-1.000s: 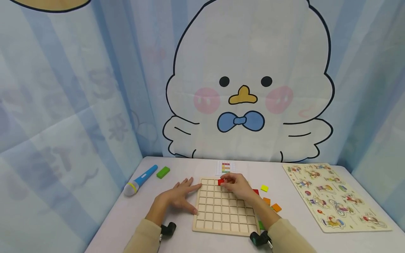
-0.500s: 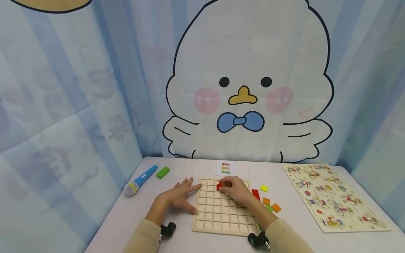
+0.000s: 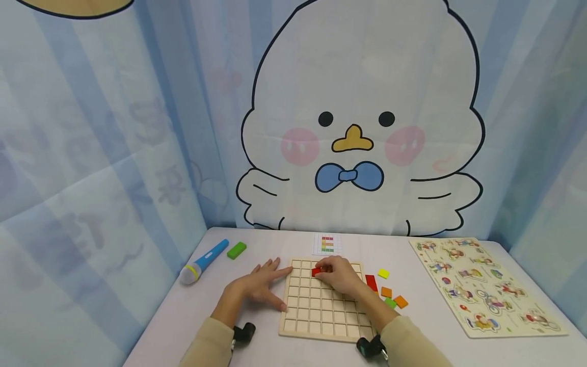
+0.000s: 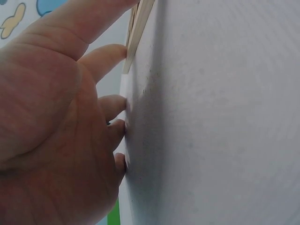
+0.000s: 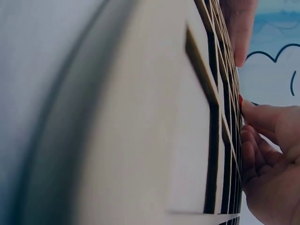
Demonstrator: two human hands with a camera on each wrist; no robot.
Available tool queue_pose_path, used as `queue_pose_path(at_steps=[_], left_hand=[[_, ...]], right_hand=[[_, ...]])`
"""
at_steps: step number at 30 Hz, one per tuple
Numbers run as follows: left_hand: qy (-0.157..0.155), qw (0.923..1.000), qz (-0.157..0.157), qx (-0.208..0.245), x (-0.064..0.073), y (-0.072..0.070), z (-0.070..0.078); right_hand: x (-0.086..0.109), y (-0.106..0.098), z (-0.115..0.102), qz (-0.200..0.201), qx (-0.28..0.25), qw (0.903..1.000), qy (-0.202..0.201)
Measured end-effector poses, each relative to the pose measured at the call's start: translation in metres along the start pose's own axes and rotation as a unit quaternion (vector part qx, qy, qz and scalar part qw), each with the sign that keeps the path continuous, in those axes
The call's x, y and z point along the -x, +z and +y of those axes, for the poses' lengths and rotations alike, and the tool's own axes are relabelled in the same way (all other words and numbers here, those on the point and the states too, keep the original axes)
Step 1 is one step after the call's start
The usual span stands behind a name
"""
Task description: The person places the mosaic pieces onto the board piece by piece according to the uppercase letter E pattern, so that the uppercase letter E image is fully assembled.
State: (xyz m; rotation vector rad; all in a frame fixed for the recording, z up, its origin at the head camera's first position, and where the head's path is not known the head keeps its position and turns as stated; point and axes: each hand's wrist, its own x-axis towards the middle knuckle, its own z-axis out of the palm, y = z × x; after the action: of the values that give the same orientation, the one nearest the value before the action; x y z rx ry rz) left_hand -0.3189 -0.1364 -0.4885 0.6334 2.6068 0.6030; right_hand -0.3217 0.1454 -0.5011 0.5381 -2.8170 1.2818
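Observation:
A wooden board with a grid of square cells (image 3: 314, 314) lies in the middle of the table. Near its far edge my right hand (image 3: 341, 277) pinches a small red block (image 3: 315, 272) down at the grid. In the right wrist view only a sliver of the red block (image 5: 240, 101) shows beyond the fingertip. My left hand (image 3: 257, 285) is spread on the table at the board's left side, thumb and index finger at its edge. The left wrist view shows its fingers extended, one fingertip right at the board's wooden rim (image 4: 137, 35).
Right of the board lie a red piece (image 3: 371, 282), a yellow tile (image 3: 383, 273), orange tiles (image 3: 401, 302) and a green tile (image 3: 390, 303). A pattern card (image 3: 327, 244) is behind it. At left are a toy microphone (image 3: 206, 260) and green block (image 3: 236, 250); at right, a picture puzzle (image 3: 486, 288).
My right hand has moved the red block slightly left and towards me, from the board's far edge down onto the grid. The left hand has stayed in place.

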Motion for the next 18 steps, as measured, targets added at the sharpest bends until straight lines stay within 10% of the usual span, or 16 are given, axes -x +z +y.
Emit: queue_pose_path(at_steps=[18], left_hand=[[0.000, 1.0000, 0.001, -0.002, -0.0001, 0.0009, -0.0008]], right_hand=[[0.0003, 0.0021, -0.0043, 0.004, -0.004, 0.9999, 0.011]])
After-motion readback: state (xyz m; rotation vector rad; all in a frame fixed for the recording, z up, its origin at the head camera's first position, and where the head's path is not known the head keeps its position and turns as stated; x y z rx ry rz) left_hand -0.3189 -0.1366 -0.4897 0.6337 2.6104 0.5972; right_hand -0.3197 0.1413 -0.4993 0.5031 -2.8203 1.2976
